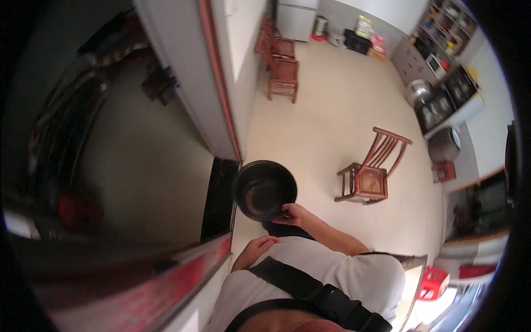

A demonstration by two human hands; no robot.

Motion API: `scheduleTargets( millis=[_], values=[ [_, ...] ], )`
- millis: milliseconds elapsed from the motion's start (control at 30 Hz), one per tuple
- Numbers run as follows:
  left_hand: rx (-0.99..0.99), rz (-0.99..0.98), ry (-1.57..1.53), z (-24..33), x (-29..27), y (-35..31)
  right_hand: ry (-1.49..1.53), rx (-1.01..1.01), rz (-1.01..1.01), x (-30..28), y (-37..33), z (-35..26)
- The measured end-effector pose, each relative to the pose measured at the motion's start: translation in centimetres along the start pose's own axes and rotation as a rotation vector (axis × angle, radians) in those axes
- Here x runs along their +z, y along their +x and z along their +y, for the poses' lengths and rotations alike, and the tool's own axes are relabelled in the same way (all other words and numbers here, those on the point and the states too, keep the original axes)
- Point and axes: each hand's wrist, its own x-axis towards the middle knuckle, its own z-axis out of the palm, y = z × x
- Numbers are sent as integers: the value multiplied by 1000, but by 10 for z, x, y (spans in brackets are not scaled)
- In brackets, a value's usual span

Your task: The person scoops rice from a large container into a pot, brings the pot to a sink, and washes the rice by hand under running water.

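Observation:
A round black basin [266,191] with a deep, dark inside hangs in front of my body, its mouth turned up toward me. My right hand [294,214] is closed on its near right rim, thumb over the edge and the other fingers partly hidden beneath. Bent in at my belly, my left hand [255,252] holds nothing, its fingers loosely stretched toward the right. A short gap parts it from the basin.
A doorway with a black threshold [217,199] lies close on my left, beside a white door frame [191,83]. One wooden chair [370,180] stands to the right; more wooden chairs [285,69] line the far wall. Cabinets [412,63] run along the right.

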Motion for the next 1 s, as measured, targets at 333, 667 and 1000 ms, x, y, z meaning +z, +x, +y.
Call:
scheduleTargets(
  millis=[333,667,1000],
  values=[
    [-180,66,-87,43,-114,111,-246,-190,210,51,96,-109],
    [-190,107,146,58,-201,197,31,-321,305,25,98,-138],
    [-246,-295,587,79,-169,305,326,-494,364,-16,57,-194]
  ],
)
